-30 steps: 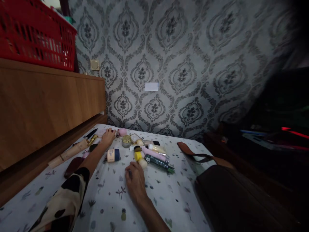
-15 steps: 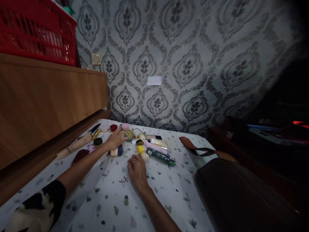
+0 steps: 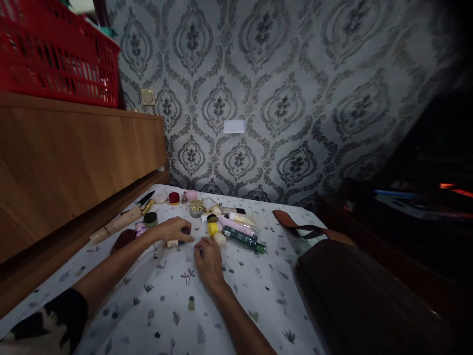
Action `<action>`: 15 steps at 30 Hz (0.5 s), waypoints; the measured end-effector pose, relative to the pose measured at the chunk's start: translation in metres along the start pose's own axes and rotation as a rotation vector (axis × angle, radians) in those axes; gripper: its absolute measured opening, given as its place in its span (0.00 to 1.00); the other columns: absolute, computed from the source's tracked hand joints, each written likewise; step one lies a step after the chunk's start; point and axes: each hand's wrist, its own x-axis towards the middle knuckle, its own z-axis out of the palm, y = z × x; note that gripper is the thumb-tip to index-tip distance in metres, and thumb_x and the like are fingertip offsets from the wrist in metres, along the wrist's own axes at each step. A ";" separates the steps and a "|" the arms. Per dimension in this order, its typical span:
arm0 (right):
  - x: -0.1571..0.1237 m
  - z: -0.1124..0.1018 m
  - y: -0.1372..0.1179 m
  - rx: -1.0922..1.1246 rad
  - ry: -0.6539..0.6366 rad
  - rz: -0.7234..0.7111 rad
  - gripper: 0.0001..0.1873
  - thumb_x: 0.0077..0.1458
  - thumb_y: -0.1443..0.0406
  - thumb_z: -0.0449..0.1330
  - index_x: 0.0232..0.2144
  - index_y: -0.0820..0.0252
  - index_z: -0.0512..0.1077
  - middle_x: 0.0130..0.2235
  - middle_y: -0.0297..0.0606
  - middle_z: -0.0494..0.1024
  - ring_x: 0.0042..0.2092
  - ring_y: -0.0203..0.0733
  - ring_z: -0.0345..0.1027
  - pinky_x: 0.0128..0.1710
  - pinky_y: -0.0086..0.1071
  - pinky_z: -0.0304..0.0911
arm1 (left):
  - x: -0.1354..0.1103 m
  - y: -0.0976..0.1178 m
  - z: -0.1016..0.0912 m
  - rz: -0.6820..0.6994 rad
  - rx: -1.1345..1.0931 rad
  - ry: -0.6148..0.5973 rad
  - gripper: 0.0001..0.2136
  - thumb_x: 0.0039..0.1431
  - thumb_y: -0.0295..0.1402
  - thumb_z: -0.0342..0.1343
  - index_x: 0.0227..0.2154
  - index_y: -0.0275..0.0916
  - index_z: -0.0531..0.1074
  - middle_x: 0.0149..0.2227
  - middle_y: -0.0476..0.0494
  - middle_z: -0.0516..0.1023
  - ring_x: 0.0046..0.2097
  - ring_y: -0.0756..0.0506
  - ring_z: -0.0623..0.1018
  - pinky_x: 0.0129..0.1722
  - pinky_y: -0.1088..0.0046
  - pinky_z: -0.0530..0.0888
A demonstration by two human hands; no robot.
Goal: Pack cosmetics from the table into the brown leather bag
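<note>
My left hand (image 3: 174, 230) bends over a small cream jar (image 3: 172, 243) with a dark blue lid, its fingers curled round the lid and hiding most of it. On the cloth, my right hand (image 3: 208, 260) rests with fingers curled in; a dark spot shows between thumb and fingers, too small to name. Just beyond it lie a yellow-capped item (image 3: 213, 228), a pale egg-shaped item (image 3: 219, 239) and a dark green tube (image 3: 242, 238). A gold-lidded jar (image 3: 196, 208) stands farther back. Left of my left hand is a dark green round lid or jar (image 3: 150, 219).
A patterned white cloth (image 3: 177, 296) covers the surface. Toward the back are a red jar (image 3: 174, 198) and a pink item (image 3: 191, 196); a beige tube (image 3: 115, 225) lies left. A wooden cabinet (image 3: 81, 148) borders the left, a dark bag (image 3: 362, 296) the right.
My left hand has drawn back from beside the gold-lidded jar and come down over the blue-lidded jar, fingers closing round it. My right hand has stayed nearly in place.
</note>
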 end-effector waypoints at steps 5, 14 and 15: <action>0.001 -0.001 -0.002 -0.002 -0.008 0.000 0.11 0.51 0.72 0.55 0.33 0.60 0.76 0.42 0.44 0.77 0.48 0.48 0.68 0.53 0.40 0.60 | 0.021 -0.015 -0.013 -0.163 0.056 0.206 0.19 0.57 0.51 0.55 0.40 0.41 0.74 0.42 0.42 0.79 0.47 0.39 0.76 0.45 0.68 0.70; 0.002 -0.002 -0.005 0.021 -0.009 0.018 0.12 0.51 0.73 0.53 0.35 0.61 0.75 0.39 0.43 0.77 0.46 0.47 0.68 0.51 0.38 0.60 | 0.004 -0.023 0.023 -0.349 0.030 0.314 0.36 0.53 0.46 0.60 0.60 0.35 0.55 0.61 0.30 0.64 0.59 0.35 0.70 0.54 0.62 0.68; 0.002 -0.002 -0.006 0.025 -0.011 0.024 0.13 0.50 0.74 0.53 0.35 0.61 0.75 0.39 0.43 0.76 0.46 0.47 0.68 0.51 0.39 0.60 | 0.000 -0.021 0.027 -0.357 0.030 0.322 0.35 0.53 0.46 0.60 0.60 0.35 0.55 0.60 0.30 0.65 0.58 0.34 0.71 0.53 0.62 0.69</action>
